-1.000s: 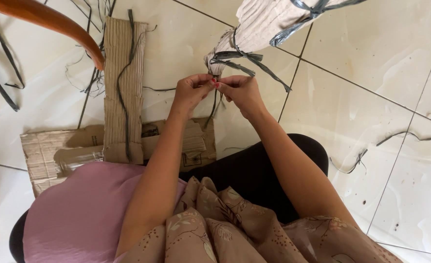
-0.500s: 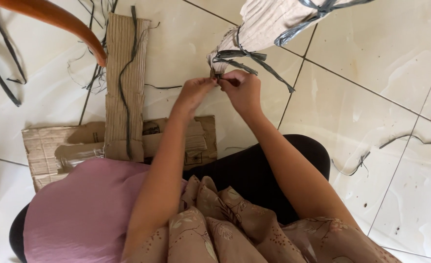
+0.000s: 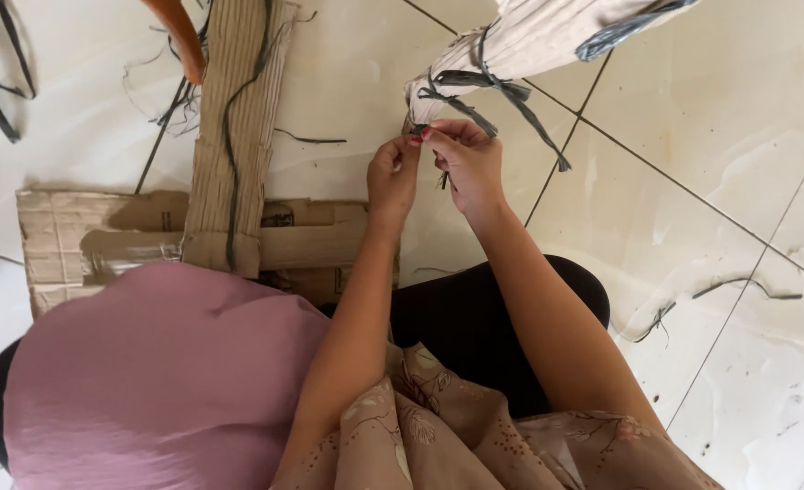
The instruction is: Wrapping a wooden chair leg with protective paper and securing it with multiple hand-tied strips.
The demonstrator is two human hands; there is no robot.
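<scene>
A pale ribbed bundle [image 3: 529, 36] lies on the tiled floor at the top, its near end tied with dark grey strips [image 3: 474, 86]. Both hands work at that tied end. My left hand [image 3: 393, 172] pinches something small just under the bundle's end, fingers closed. My right hand [image 3: 470, 163] is beside it, fingertips touching the left hand's, also pinched on a dark strip end that shows between the hands. What exactly each fingertip holds is too small to tell.
Flattened brown cardboard [image 3: 84, 236] lies on the floor at left, with a long corrugated piece [image 3: 234, 136] and a dark strip across it. An orange curved object [image 3: 179, 36] is at top left. Loose dark strips [image 3: 738, 286] lie on the white tiles at right.
The view has shifted so the hands and bundle end sit nearer the centre top. The hands stay together at the tied end, fingers reworking the strip.
</scene>
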